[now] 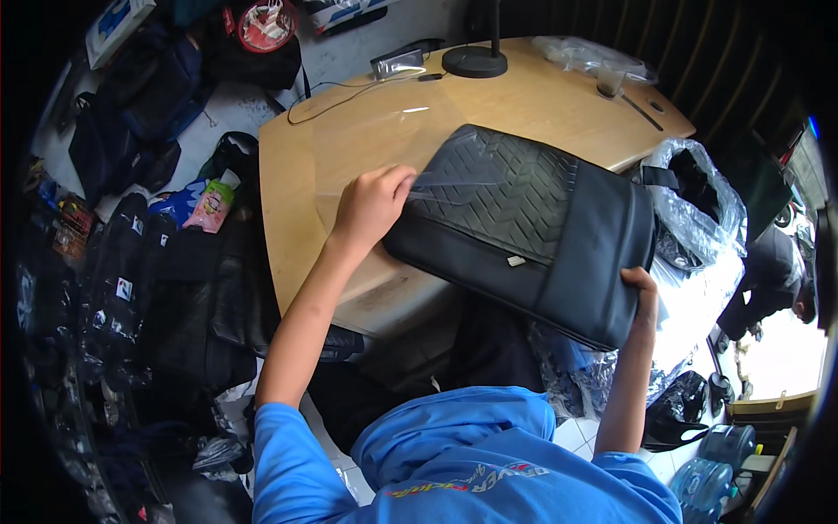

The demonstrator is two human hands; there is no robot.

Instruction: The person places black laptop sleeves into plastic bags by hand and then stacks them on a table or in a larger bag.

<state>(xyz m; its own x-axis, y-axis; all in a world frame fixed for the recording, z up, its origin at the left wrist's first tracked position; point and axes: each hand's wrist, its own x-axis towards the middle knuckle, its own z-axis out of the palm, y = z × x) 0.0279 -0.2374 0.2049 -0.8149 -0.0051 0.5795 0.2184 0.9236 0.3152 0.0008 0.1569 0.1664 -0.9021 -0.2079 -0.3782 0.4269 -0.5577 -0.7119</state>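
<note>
Seemingly a shop — piled bags

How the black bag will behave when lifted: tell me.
The black bag is probably fairly stiff: its outline looks boxy with the right hand at one end. Its smooth side panel may feel slick, while the raised chevron panel might slide less.

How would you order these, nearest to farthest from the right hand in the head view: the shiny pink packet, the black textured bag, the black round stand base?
1. Black textured bag: right edge gripped by the right hand.
2. Black round stand base: far across the light wooden table.
3. Shiny pink packet: left of the table.
</note>
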